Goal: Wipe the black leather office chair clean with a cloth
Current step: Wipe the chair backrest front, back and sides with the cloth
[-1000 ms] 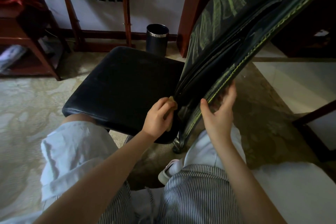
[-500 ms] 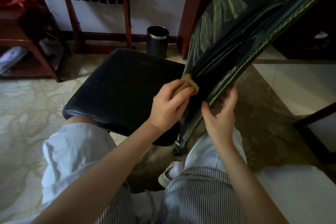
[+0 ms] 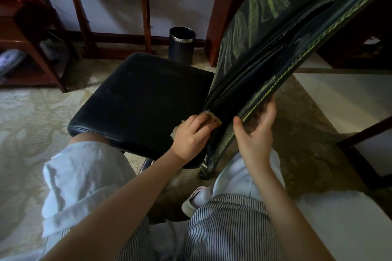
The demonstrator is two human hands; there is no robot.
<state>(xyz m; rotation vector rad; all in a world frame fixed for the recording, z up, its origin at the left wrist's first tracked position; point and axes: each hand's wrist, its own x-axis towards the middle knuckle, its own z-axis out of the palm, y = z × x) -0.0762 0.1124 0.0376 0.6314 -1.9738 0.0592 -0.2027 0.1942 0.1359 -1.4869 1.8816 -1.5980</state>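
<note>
The black leather chair has a flat seat (image 3: 140, 99) at centre and a backrest (image 3: 265, 57) rising to the upper right, its edge stitched in green. My left hand (image 3: 192, 134) grips a small tan cloth (image 3: 212, 117) and presses it into the crease where seat and backrest meet. Thumb in front and fingers behind, my right hand (image 3: 255, 131) holds the backrest's lower side edge. Most of the cloth is hidden under my left hand.
A dark round bin (image 3: 182, 45) stands on the floor behind the seat. A wooden rack (image 3: 110, 12) lines the back wall, with a wooden shelf unit (image 3: 25, 42) at the left. A dark wooden furniture leg (image 3: 364, 148) is at the right. My knees are below the seat.
My left hand went up the backrest with the cloth, then came back down to the seat crease. The right hand kept its hold on the backrest edge.
</note>
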